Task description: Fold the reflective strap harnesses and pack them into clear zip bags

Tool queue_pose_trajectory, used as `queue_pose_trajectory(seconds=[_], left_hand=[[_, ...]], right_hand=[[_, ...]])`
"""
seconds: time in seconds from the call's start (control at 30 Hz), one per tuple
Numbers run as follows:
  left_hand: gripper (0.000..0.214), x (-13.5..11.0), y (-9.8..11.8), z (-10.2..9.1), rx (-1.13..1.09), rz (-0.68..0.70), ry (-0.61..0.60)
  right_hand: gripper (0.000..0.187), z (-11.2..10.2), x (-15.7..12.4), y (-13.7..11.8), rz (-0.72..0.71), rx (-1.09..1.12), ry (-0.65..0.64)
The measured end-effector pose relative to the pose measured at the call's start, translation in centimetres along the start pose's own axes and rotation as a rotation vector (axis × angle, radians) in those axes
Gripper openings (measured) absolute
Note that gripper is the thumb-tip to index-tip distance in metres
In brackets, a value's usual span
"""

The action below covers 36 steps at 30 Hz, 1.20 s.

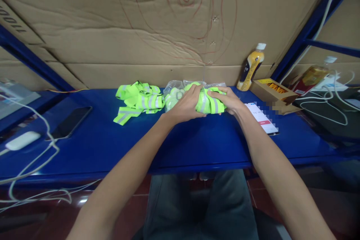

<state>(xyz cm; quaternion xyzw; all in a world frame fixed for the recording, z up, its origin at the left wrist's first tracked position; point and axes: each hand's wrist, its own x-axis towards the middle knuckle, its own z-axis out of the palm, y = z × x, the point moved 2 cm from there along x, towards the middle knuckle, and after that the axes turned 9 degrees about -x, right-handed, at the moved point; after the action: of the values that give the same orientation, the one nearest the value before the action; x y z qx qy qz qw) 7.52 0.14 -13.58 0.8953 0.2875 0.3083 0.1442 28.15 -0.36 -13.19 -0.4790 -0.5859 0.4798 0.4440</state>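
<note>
Both of my hands press on a folded neon-green reflective vest (209, 104) lying on the blue shelf (140, 146). My left hand (187, 103) grips its left end, fingers curled over the fabric. My right hand (229, 100) holds the right end. Just behind and left of the vest lies a clear plastic bag (173, 92) with more green fabric inside. A second, loosely bundled neon vest (139, 100) with grey reflective strips lies further left, untouched.
A dark phone (70, 122) and a white power bank (22, 140) with white cables lie at the left. A lit phone (261, 118), a yellow drink bottle (251, 67) and an open cardboard box (274, 90) stand at the right. Cardboard sheets form the back wall.
</note>
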Motion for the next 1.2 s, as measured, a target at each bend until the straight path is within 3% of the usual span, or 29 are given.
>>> queue_pose_trajectory(seconds=[0.1,0.17,0.27,0.37,0.63,0.9,1.07,1.2], left_hand=[[0.125,0.0,0.0,-1.0,0.015,0.028,-0.031],[0.125,-0.1,0.3,-1.6,0.149,0.01,0.004],[0.102,-0.1,1.2,-1.7,0.405,-0.077,0.075],[0.076,-0.1,2.0,-1.0,0.492,-0.093,0.103],[0.083,0.2,0.0,0.4,0.271,-0.183,0.085],[0.079,-0.1,-0.7,-2.5,-0.056,-0.142,-0.046],[0.078,-0.3,-0.3,-2.4,-0.032,-0.179,-0.067],[0.086,-0.2,-0.2,-1.1,0.071,-0.177,-0.07]], right_hand=[[0.062,-0.1,0.2,0.3,-0.055,-0.028,0.002],[0.061,-0.3,0.4,0.4,-0.117,-0.071,0.022],[0.057,-0.6,0.7,0.4,-0.236,-0.168,0.071],[0.054,-0.8,0.8,0.2,-0.355,-0.273,0.154],[0.052,-0.4,1.0,0.3,-0.44,-0.382,0.183],[0.057,-0.5,0.3,-0.4,-0.322,-0.257,0.051],[0.059,-0.9,0.3,-0.3,-0.252,-0.234,-0.048],[0.052,-0.8,0.6,-0.2,-0.32,-0.322,-0.051]])
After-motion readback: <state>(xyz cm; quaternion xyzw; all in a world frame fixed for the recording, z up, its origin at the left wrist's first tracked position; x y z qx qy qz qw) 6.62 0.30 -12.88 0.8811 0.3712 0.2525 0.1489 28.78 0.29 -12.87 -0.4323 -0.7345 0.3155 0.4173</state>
